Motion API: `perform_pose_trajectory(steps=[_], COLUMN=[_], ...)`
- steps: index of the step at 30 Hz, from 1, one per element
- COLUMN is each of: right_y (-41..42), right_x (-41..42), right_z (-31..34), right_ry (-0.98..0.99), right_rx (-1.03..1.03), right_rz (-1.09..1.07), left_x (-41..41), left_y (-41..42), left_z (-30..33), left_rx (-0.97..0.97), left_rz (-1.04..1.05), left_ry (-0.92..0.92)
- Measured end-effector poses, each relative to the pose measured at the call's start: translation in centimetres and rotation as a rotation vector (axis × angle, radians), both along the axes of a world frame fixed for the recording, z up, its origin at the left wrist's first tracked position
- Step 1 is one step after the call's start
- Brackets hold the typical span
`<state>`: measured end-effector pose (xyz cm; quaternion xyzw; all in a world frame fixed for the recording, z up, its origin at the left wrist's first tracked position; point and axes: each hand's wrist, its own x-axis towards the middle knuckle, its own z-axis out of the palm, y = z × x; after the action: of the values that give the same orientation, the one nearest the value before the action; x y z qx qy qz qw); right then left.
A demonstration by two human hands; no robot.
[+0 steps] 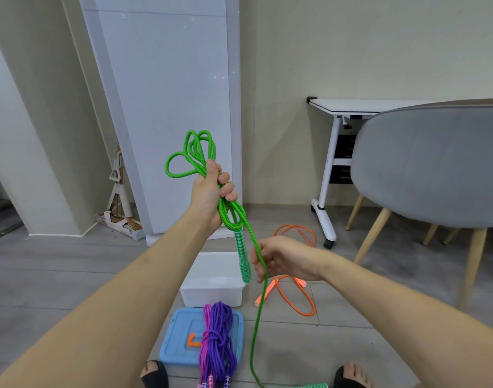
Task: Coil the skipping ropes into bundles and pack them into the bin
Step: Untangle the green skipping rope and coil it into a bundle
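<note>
Holding the green skipping rope (228, 217) raised in front of the body, the left hand (210, 191) has its grip closed around a bunch of loops. Those loops fan upward and to the left above the fist, while shorter loops and one green patterned handle (243, 259) hang below it, the handle's long axis near vertical, its free end pointing down over the white bin (211, 289). The right hand (281, 259) sits lower, its fingers loosely curled around the single trailing strand; whether it pinches the strand tightly cannot be told. That strand runs from the left fist down through the right hand to the floor (71, 275), ending at the second green handle (314, 385) lying near the bottom edge. The bin stands open on the floor. Just in front of it lies a blue lid (172, 343) carrying coiled purple and pink ropes (217, 340). An orange rope (298, 298) lies uncoiled on the floor to the bin's right.
</note>
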<state>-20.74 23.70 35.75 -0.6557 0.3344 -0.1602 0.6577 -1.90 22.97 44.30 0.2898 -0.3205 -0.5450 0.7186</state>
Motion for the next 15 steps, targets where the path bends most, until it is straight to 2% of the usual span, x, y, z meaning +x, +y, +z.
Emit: perform_pose_trajectory(steps=[5, 8, 11, 15], right_y=[-0.8, -1.5, -1.4, -0.8], right_x=[-1.8, -2.6, -2.8, -2.4], right_z=[0.0, 0.4, 1.5, 3.2], right_ry=[0.005, -0.083, -0.075, 0.126], right_rx=[-0.096, -0.179, -0.292, -0.587], right_rz=[-0.202, -0.313, -0.263, -0.181], left_x=[1.9, 2.2, 1.9, 1.7], left_y=[0.1, 0.2, 0.1, 0.7], left_z=[0.5, 0.5, -0.1, -1.6], left_rx=[0.02, 0.042, 0.088, 0.116], left_rz=[0.088, 0.088, 0.038, -0.191], left_ry=[-0.001, -0.034, -0.162, -0.441])
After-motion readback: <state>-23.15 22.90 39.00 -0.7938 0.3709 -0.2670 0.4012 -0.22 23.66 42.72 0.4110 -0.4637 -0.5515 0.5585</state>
